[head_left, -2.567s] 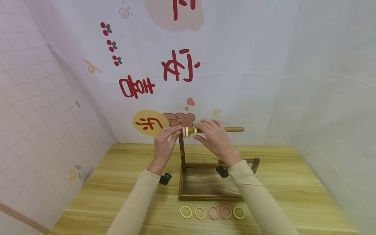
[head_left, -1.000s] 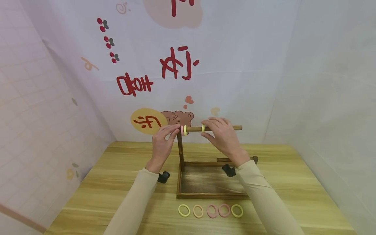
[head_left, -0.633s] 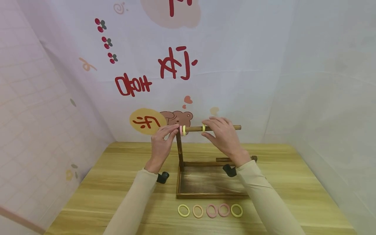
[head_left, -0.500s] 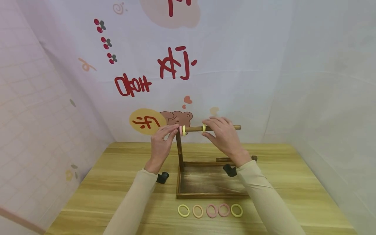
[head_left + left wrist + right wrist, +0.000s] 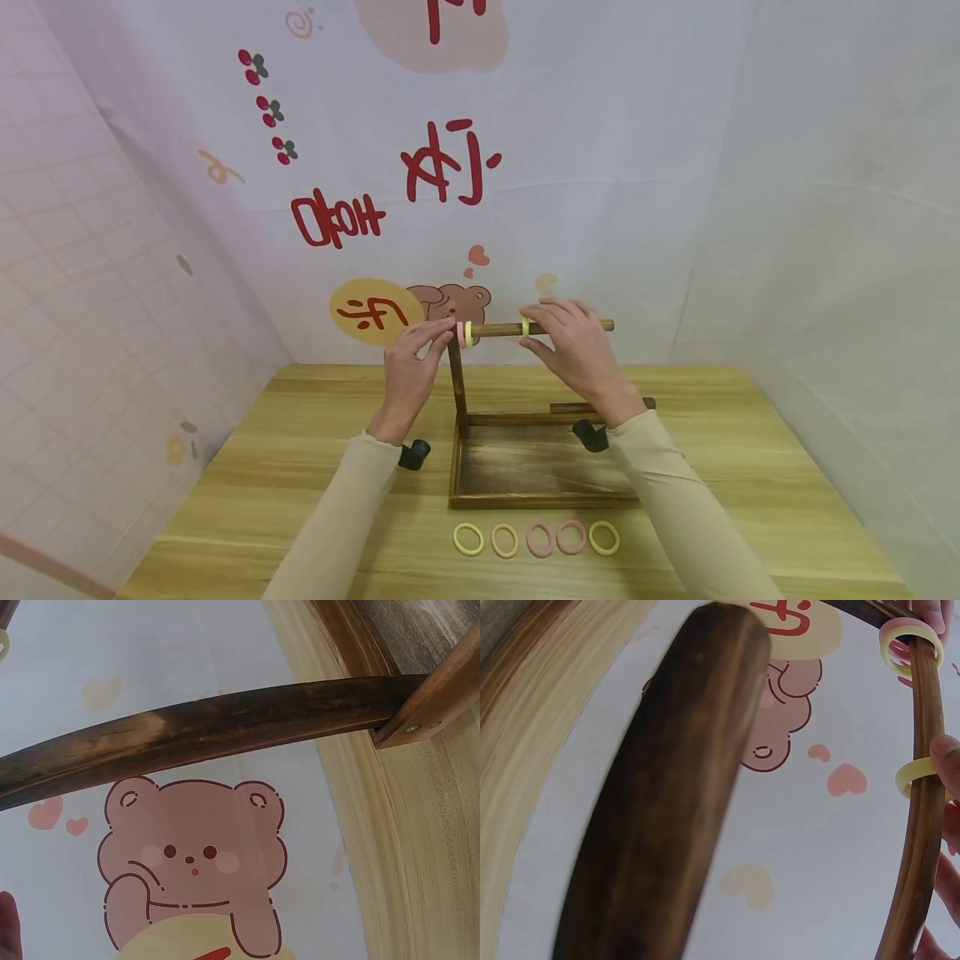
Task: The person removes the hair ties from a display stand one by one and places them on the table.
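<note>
My right hand (image 5: 572, 350) pinches a yellow ring (image 5: 525, 327) between thumb and fingers; the ring hangs around the horizontal wooden rod (image 5: 498, 329). In the right wrist view the thumb presses on that yellow ring (image 5: 909, 772). My left hand (image 5: 411, 367) pinches the rod's left end, where it meets the upright post (image 5: 458, 375) of the dark wooden rack. Right beside those fingertips, a pink ring (image 5: 461, 335) and another yellow ring (image 5: 469, 334) sit together on the rod. Only a fingertip (image 5: 7, 926) of the left hand shows in its wrist view.
On the table in front of the rack's base tray (image 5: 543, 502) lies a row of several rings: yellow (image 5: 468, 539), orange (image 5: 505, 541), pink (image 5: 540, 539) and more. A lower, shorter bar (image 5: 572, 408) stands behind my right forearm. A printed cloth (image 5: 600, 167) hangs behind.
My right hand has slid the yellow ring rightward along the rod, away from the pink and yellow pair. My left hand stays at the rod's left end.
</note>
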